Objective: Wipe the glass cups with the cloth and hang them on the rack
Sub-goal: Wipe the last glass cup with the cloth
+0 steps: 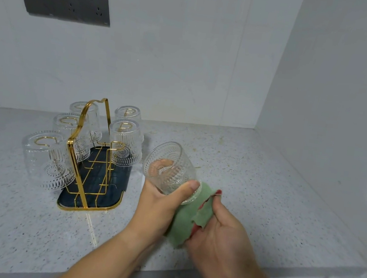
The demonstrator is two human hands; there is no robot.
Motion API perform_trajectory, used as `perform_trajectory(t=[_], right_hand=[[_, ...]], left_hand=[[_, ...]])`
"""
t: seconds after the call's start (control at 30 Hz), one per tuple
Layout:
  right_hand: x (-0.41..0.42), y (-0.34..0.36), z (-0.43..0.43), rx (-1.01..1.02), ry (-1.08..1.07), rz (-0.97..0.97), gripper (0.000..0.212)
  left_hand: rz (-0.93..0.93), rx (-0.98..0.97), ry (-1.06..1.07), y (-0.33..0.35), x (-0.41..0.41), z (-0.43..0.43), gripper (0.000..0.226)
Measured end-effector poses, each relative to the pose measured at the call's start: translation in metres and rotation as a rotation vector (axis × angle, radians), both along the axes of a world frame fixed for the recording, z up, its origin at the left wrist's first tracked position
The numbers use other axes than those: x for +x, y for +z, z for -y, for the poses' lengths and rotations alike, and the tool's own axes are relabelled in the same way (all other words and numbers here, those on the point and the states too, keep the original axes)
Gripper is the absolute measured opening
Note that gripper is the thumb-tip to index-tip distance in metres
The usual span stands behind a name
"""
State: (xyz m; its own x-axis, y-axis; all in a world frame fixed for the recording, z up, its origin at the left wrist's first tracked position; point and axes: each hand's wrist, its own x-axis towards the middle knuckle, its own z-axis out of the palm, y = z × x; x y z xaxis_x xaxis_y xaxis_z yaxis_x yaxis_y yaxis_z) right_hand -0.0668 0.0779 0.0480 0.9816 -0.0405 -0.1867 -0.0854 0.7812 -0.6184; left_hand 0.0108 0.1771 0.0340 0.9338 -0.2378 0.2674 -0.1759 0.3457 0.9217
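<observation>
left hand (157,203) grips glass cup (170,168), tilted, base toward far-left, mouth toward right hand (219,232), which clutches green cloth (190,219) at the rim. cup held above bench (252,194) near front edge, just right of rack (87,149) holding five inverted cups.

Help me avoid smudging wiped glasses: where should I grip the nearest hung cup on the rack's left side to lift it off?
Probably the ribbed side wall of the nearest hung cup, from the open left. It hangs mouth down, tilted outward on a gold hook; the rack frame blocks the right. Lift up along the hook.
</observation>
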Motion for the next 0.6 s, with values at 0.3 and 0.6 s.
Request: perform_trajectory(t=[0.3,0.6], right_hand=[[0.015,-0.005,0.021,-0.016,-0.120,0.001,0.055],[0.013,-0.001,0.082,-0.824,-0.379,-0.037,0.043]], left_hand=[[-0.073,0.095,-0.199,-0.008,-0.018,0.010,0.034],[-0.190,0.248,-0.171,-0.019,-0.003,0.006,0.089]])
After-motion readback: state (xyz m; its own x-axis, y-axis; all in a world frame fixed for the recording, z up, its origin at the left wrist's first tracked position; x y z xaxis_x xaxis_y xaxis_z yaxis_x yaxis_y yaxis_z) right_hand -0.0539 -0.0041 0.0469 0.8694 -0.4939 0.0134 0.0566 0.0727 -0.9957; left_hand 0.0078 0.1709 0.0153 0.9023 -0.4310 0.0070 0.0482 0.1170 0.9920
